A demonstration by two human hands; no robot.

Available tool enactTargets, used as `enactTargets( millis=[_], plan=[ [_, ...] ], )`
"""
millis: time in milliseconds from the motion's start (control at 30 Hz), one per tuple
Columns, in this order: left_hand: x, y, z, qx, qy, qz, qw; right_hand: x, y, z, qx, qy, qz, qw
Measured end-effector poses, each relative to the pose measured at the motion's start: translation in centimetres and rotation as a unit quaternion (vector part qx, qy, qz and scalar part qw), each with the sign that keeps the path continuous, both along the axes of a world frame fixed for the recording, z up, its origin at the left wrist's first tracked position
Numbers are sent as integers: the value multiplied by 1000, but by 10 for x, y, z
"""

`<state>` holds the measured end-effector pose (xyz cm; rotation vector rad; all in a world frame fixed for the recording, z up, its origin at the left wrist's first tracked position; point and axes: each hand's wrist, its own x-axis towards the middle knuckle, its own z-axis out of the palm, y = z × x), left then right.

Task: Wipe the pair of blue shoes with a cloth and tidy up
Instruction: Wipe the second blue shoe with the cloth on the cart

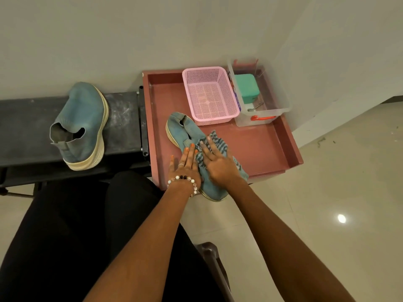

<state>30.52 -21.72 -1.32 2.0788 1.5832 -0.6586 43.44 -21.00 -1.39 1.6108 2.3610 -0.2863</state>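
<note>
One blue shoe with a cream sole [184, 130] lies in the reddish-brown tray [261, 149], heel toward the wall and toe toward me. A grey-striped cloth [216, 141] is draped over its front. My right hand [216, 164] presses flat on the cloth with straight fingers. Beside it, my left hand [185, 164], wearing a bead bracelet, rests flat on the shoe's left side. The second blue shoe [80, 125] lies tilted on its side on the dark bench [26, 127] at the left.
An empty pink mesh basket [210, 94] and a clear plastic box [261, 101] holding a teal case stand at the tray's back, against the white wall. Pale floor tiles spread to the right. A dark chair part [209, 253] shows below my arms.
</note>
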Motion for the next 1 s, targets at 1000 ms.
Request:
enactTargets(
  millis=[1000],
  plan=[
    [6, -5, 3, 15, 10, 43, 999, 4, -104, -7, 4, 272, -202, 941]
  ],
)
